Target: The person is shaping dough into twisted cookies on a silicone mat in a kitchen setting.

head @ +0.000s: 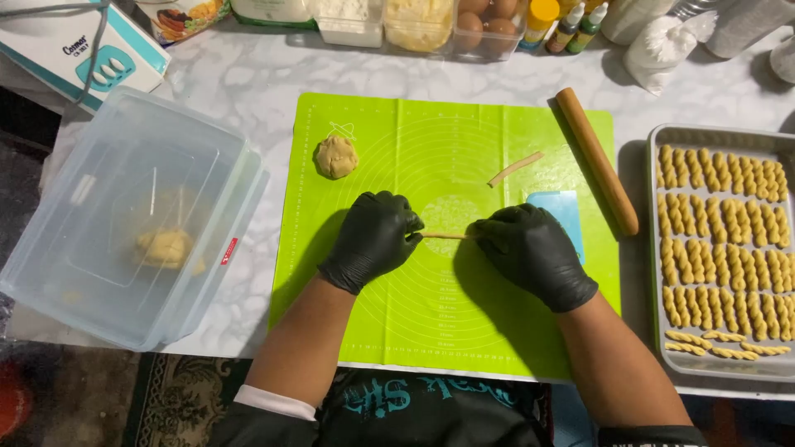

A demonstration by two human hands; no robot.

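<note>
Both my hands wear black gloves over a bright green baking mat [397, 306]. My left hand [374, 238] and my right hand [530, 252] each pinch one end of a thin dough strip [445, 236] stretched between them on the mat. A second thin dough strip [515, 168] lies farther back on the mat. A ball of dough [336, 156] rests at the mat's back left. A light blue scraper [563, 211] lies just behind my right hand.
A wooden rolling pin [598, 160] lies diagonally on the mat's right edge. A metal tray [720, 136] with several rows of twisted dough pieces stands at right. A clear plastic box [124, 215] holding a dough lump sits at left. Ingredient containers line the back.
</note>
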